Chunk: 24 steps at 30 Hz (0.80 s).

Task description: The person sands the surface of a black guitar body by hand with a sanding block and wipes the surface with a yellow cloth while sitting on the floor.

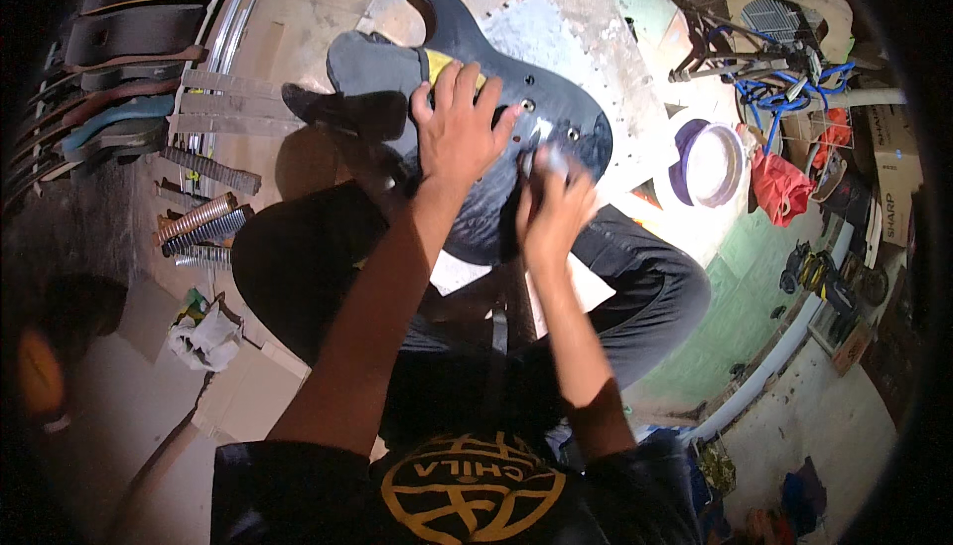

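A dark electric guitar body (566,108) lies across my lap, its surface partly glossy and wet-looking, with several small holes. A curved horn rises at its far end, and a yellow patch shows beside my fingers. My left hand (462,128) rests flat on it, fingers spread. My right hand (556,207) is closed at the body's right lower part, pressing a small pale thing (548,163) against the surface; motion blurs it, so its kind is unclear. A grey piece (372,68) with a rounded edge sits left of my left hand.
A purple-rimmed basin (713,163) with whitish contents stands at the right, beside a red bag (779,188) and blue cable (784,98). Several curved guitar bodies (139,49) are racked at the far left. Metal springs (204,217) and crumpled white plastic (204,337) lie on the left.
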Tool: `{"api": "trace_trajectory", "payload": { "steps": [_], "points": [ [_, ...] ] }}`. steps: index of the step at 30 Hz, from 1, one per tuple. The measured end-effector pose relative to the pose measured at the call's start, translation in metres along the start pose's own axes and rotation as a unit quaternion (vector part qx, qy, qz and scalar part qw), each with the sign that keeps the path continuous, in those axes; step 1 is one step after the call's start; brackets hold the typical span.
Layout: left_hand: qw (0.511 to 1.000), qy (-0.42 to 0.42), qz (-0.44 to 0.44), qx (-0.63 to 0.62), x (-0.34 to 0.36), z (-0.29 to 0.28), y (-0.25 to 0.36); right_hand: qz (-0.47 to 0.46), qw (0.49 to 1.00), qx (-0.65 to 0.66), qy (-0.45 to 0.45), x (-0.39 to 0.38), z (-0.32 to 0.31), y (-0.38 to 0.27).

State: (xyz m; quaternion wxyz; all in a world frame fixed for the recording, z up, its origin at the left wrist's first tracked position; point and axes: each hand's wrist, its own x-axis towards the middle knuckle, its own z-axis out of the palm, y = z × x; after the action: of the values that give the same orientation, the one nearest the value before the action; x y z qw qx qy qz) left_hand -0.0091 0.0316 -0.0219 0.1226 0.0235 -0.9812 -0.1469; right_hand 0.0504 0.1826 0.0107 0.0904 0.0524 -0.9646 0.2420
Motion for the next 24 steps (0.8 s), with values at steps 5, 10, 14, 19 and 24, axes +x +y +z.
{"api": "trace_trajectory", "payload": {
  "steps": [5, 10, 14, 19, 24],
  "points": [
    [1.0, 0.0, -0.002, 0.002, 0.002, -0.003, 0.002, 0.055, 0.998, -0.03, 0.004, 0.016, 0.0, 0.026],
    [1.0, 0.008, -0.006, -0.01, 0.001, -0.004, 0.002, 0.059, 0.997, -0.02, 0.041, -0.021, 0.004, 0.03],
    [1.0, 0.004, 0.0, -0.004, 0.003, -0.003, 0.004, 0.084, 0.995, -0.036, 0.039, 0.002, 0.002, 0.041],
    [1.0, 0.009, -0.008, 0.0, -0.002, -0.003, 0.0, 0.059, 0.998, -0.005, -0.002, -0.018, -0.006, 0.052],
    [1.0, 0.014, 0.012, -0.003, 0.004, -0.002, 0.006, 0.079, 0.996, -0.042, 0.0, 0.029, -0.012, 0.066]
  ]
}}
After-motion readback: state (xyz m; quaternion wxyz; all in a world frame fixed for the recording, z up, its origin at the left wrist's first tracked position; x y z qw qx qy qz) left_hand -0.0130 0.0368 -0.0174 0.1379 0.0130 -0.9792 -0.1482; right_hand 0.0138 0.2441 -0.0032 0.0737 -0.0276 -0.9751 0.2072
